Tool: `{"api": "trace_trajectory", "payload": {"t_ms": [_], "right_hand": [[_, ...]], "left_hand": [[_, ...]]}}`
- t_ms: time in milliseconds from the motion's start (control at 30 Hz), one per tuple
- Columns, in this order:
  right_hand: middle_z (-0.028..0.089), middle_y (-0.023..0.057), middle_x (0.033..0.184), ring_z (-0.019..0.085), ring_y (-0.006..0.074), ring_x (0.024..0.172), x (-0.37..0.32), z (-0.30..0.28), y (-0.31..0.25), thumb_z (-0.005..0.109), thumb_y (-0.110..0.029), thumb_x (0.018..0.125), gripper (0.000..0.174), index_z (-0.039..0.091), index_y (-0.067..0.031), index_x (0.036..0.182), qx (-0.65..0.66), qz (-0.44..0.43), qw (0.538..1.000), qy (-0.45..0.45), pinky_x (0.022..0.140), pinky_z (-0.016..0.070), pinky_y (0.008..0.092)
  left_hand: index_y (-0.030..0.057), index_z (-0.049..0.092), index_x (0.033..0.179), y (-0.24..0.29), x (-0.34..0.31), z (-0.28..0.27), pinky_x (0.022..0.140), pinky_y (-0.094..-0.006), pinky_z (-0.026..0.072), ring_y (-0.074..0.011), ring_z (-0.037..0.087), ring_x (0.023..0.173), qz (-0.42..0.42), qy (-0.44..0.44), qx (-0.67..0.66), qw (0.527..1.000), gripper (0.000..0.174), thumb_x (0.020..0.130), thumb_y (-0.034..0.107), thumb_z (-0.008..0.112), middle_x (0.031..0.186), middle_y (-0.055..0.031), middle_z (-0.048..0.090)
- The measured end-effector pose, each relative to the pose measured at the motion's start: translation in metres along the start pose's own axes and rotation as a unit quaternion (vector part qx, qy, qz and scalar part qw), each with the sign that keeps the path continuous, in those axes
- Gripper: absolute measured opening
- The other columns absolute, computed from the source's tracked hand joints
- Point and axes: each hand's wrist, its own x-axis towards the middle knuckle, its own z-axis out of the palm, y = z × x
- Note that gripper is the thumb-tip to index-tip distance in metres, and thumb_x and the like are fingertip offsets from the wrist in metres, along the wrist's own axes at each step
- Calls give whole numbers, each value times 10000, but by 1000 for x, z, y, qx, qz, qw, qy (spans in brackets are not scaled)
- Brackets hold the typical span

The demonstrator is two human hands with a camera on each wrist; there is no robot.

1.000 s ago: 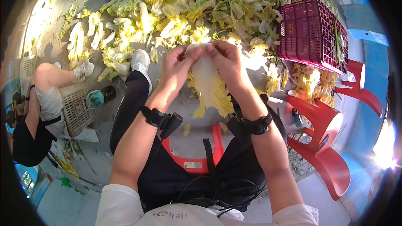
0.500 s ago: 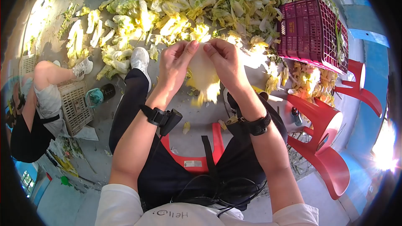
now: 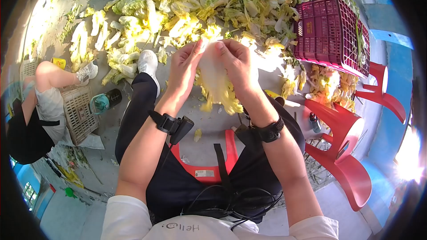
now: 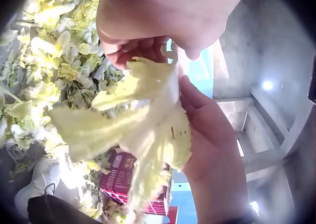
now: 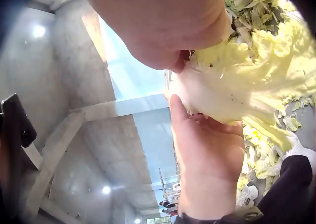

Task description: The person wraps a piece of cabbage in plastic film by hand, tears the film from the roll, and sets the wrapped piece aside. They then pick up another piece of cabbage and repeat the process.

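A pale cabbage leaf (image 3: 214,73) with frilly yellow edges hangs between the two hands in the head view. The left hand (image 3: 183,69) pinches its white top end between thumb and curled fingers. Close beside it, the right hand (image 3: 241,64) grips the other side of that end. The left wrist view shows the leaf (image 4: 148,120) spread in several yellow lobes below the hands. In the right wrist view, small dark specks mark the leaf's white rib (image 5: 217,88), and the fingertips are partly hidden behind it.
A heap of cabbage leaves (image 3: 178,0) covers the floor ahead. A maroon crate (image 3: 320,35) lies to the right, near red chairs (image 3: 342,138). At the left, another person (image 3: 49,106) sits by a beige crate (image 3: 80,113).
The leaf has swung and shifted between the hands, its lower end now spread wider than half a second ago. Both hands have moved slightly. The person at the left leans differently, and a yellow object shows there.
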Motion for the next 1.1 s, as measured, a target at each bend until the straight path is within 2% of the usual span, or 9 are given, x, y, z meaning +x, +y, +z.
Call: {"api": "trace_trajectory", "payload": {"t_ms": [67,200,367,467,500,633,767,1000,1100], "right_hand": [[680,30,854,586,80,752,5,-4,9,634,-218,1012,256,688,31,1031,59,-10,998,12,689,484,250],[681,53,959,615,91,839,1,-5,-6,680,-227,991,306,642,27,1157,111,13,993,28,746,495,248],[686,75,963,640,112,859,1,-5,4,761,-135,895,372,619,50,1185,-19,44,998,-28,725,516,268],[693,63,923,636,104,822,-2,-7,3,759,-106,887,347,631,57,1165,-26,114,983,-138,702,512,273],[697,49,886,628,94,795,-2,-6,3,729,-76,902,290,644,55,1145,-40,97,983,-153,697,506,268],[706,53,916,630,90,805,-4,-2,-4,687,-55,926,244,648,48,1143,25,84,990,-111,714,509,262],[712,62,947,646,101,823,1,-16,-8,669,-61,941,220,654,39,1136,57,65,993,-75,744,524,264],[711,75,964,654,114,847,4,-18,-7,668,-75,949,200,668,32,1117,39,52,996,-58,779,533,270],[709,71,956,644,109,832,6,-17,-5,686,-106,944,219,671,22,1120,17,25,1000,-3,764,521,253]], "left_hand": [[20,671,987,1,-3,3,575,-220,400,-15,493,687,-14,-19,-31,999,292,1003,312,665,804,44,605],[12,662,1022,-1,-7,10,613,-230,457,-35,553,708,-43,-7,28,999,242,983,249,692,869,9,647],[21,660,977,-5,-1,-3,650,-227,473,-53,578,741,-21,53,67,996,226,967,240,716,900,-4,656],[31,658,1004,-2,3,-9,723,-226,480,-54,585,810,26,95,13,995,215,959,229,727,924,-9,656],[36,642,1075,1,5,-11,779,-234,473,-59,590,871,36,69,-50,996,232,954,212,732,999,-24,660],[12,539,1273,14,3,-8,896,-282,518,-121,651,1005,-3,20,-65,998,420,931,144,743,1128,-77,663],[15,462,1374,27,-5,0,916,-313,536,-140,656,1045,-40,-11,-44,998,510,938,87,717,1158,-107,670],[39,464,1393,20,-2,-4,899,-274,534,-113,652,1026,-8,20,-54,998,534,927,47,724,1111,-75,681],[47,465,1393,20,-2,-5,892,-266,535,-104,651,1008,13,12,-48,999,535,924,36,721,1100,-67,682]]}}
